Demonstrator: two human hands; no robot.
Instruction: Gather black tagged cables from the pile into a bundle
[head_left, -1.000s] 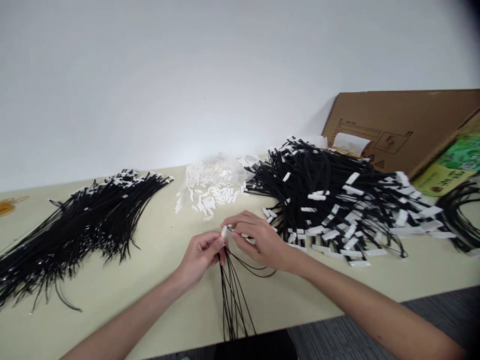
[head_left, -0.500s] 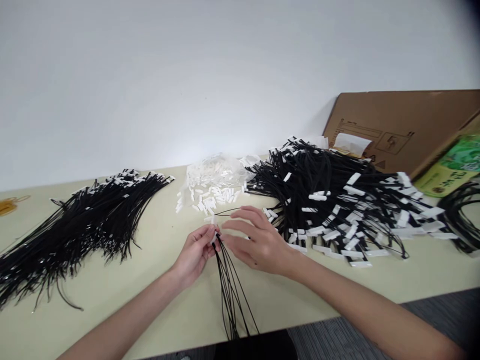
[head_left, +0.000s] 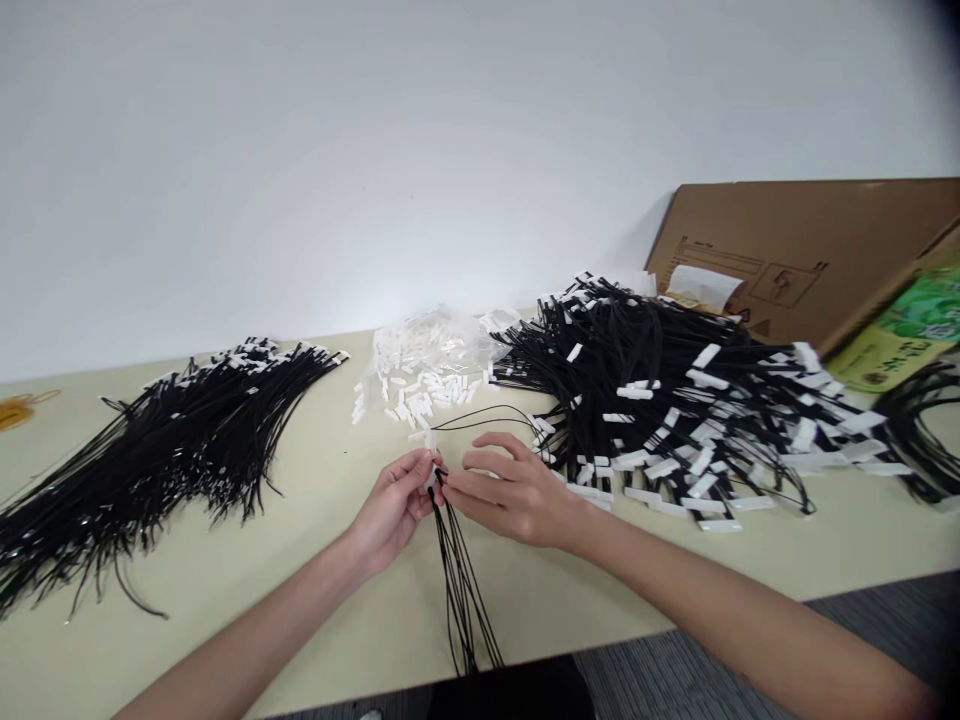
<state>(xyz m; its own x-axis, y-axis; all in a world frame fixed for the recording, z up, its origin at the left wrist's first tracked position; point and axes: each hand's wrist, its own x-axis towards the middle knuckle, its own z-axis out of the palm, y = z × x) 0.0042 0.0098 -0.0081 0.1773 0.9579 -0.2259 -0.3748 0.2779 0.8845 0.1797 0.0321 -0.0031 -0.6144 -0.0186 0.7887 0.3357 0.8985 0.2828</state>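
Left hand (head_left: 390, 508) clamps black cables (head_left: 445, 528); right hand's (head_left: 521, 495) grip, can't tell! White-tipped pile (head_left: 622, 345) looms, white connectors (head_left: 415, 408) lie loose.

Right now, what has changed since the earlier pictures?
The left hand moved slightly left with the black cords. The right hand left the white piece's top; its fingertips are now lower, by the cords. A thin cord loop shows beyond it. The left pile and right pile stayed.

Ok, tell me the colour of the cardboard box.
The cardboard box is brown, with darker printing; the head view shows it best.
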